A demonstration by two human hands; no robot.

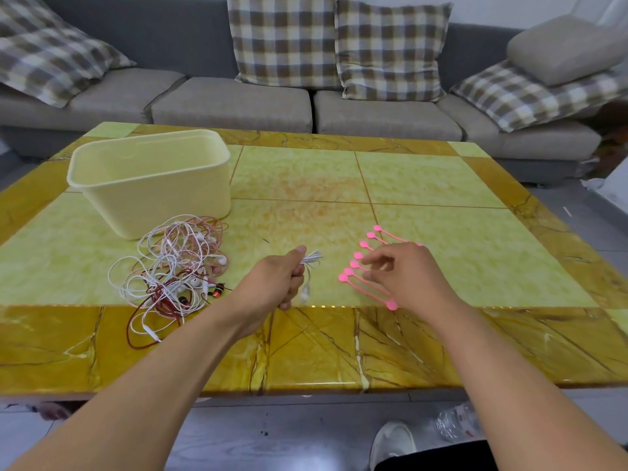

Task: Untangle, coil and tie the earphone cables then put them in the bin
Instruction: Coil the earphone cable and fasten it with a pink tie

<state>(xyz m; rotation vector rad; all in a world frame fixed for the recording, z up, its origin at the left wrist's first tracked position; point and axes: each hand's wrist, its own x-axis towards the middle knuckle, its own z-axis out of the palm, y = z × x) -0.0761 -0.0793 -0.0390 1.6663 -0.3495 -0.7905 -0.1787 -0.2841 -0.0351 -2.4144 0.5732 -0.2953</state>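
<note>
Tabletop (441,185) — left hand (278,283) grips coiled earphones (311,261), right hand (404,273) over pink ties (360,256).

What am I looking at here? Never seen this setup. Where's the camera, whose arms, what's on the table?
There is no robot: one camera sits on a person's head, looking forward and down, so the arms are the wearer's own. The left hand has a coiled white earphone cable in its grip. The right hand reaches, fingers loose, over a row of pink cable ties. On the tiled table also lie a tangled pile of white and red earphones and, behind it, a cream bin. A sofa stands beyond.
</note>
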